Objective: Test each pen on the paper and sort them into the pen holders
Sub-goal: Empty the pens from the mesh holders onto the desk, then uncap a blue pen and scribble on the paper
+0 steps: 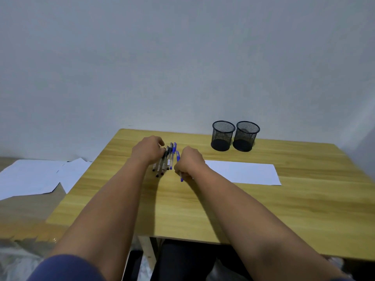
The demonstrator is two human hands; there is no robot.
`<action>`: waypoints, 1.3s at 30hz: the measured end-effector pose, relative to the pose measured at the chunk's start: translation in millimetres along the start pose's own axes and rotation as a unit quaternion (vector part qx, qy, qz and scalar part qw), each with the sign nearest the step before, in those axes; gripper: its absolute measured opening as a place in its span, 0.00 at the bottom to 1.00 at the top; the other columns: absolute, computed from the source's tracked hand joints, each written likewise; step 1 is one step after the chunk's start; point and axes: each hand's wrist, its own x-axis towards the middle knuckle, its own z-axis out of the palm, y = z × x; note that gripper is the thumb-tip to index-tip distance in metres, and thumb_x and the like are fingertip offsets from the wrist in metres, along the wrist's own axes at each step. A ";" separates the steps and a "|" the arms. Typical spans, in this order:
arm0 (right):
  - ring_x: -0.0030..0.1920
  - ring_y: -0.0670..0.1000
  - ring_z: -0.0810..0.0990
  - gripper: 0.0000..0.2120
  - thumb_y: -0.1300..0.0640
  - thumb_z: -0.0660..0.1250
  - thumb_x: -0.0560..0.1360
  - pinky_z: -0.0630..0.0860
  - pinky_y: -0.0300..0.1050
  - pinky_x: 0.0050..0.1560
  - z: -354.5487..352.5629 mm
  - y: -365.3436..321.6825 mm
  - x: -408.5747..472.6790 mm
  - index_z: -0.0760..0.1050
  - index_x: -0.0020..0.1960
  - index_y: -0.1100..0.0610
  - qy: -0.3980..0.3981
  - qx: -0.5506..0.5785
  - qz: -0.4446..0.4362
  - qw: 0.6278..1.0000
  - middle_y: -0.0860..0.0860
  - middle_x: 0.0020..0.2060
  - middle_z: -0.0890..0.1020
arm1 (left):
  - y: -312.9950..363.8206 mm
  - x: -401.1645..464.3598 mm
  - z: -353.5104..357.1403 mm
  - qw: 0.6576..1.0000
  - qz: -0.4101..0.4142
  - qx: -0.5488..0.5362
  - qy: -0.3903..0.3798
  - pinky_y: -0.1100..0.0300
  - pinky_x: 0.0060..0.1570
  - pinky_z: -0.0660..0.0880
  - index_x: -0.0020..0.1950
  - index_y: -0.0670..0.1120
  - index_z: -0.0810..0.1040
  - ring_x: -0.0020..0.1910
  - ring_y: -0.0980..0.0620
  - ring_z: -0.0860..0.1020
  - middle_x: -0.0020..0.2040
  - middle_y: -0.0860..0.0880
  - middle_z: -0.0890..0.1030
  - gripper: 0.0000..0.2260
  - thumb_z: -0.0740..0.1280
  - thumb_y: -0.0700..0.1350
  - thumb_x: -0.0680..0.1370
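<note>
Several pens (168,159) lie side by side on the wooden table (223,205), some with black caps, some with blue. My left hand (147,150) rests on the left side of this row, fingers curled over the black pens. My right hand (190,161) is closed around a blue pen (178,157), whose cap sticks out above the fist and whose tip shows below it. A white sheet of paper (243,172) lies just right of my right hand. Two black mesh pen holders (222,135) (246,136) stand side by side at the table's far edge; nothing shows inside them.
A plain wall rises right behind the table. White sheets (34,177) lie on a lower surface to the left of the table. The table's front edge runs close to my body, with my dark-clad legs under it.
</note>
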 end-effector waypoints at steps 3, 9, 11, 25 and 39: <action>0.41 0.57 0.83 0.14 0.61 0.78 0.68 0.71 0.42 0.30 -0.6 -2.4 -0.4 0.73 0.36 0.56 0.002 0.025 0.002 1.000 0.53 0.39 0.83 | -0.3 -5.8 0.3 1.000 0.007 -0.004 0.000 0.49 0.53 0.80 0.62 0.52 0.80 0.56 0.48 0.80 0.60 0.50 0.82 0.13 0.66 0.48 0.78; 0.27 0.54 0.74 0.14 0.55 0.75 0.74 0.71 0.43 0.32 -53.4 8.1 -15.9 0.74 0.36 0.60 0.009 0.140 -0.020 0.990 0.55 0.28 0.77 | 12.3 -11.9 -2.4 0.996 0.077 -0.036 -0.036 0.51 0.61 0.76 0.74 0.52 0.73 0.66 0.46 0.76 0.71 0.49 0.77 0.25 0.68 0.43 0.76; 0.26 0.53 0.71 0.10 0.59 0.73 0.75 0.69 0.41 0.30 -76.0 18.2 -25.5 0.76 0.38 0.62 -0.008 0.191 -0.025 0.981 0.57 0.30 0.76 | 22.2 -14.3 -2.1 0.994 0.101 -0.035 -0.036 0.51 0.59 0.77 0.71 0.53 0.76 0.63 0.47 0.78 0.67 0.50 0.79 0.22 0.70 0.45 0.77; 0.28 0.45 0.78 0.07 0.54 0.71 0.83 0.74 0.39 0.32 -120.8 89.1 -70.7 0.82 0.50 0.57 0.069 0.517 -0.002 0.853 0.48 0.32 0.83 | 114.9 -53.1 -11.2 0.966 0.193 -0.172 -0.012 0.54 0.46 0.77 0.49 0.46 0.85 0.44 0.50 0.82 0.43 0.50 0.85 0.06 0.72 0.48 0.78; 0.14 0.45 0.69 0.17 0.57 0.59 0.87 0.61 0.41 0.28 -102.4 87.0 -62.5 0.74 0.40 0.57 0.159 0.538 0.111 0.820 0.53 0.30 0.75 | 149.3 -84.0 13.6 0.948 0.168 -0.224 -0.151 0.48 0.53 0.77 0.43 0.45 0.76 0.40 0.48 0.79 0.38 0.47 0.83 0.19 0.54 0.52 0.86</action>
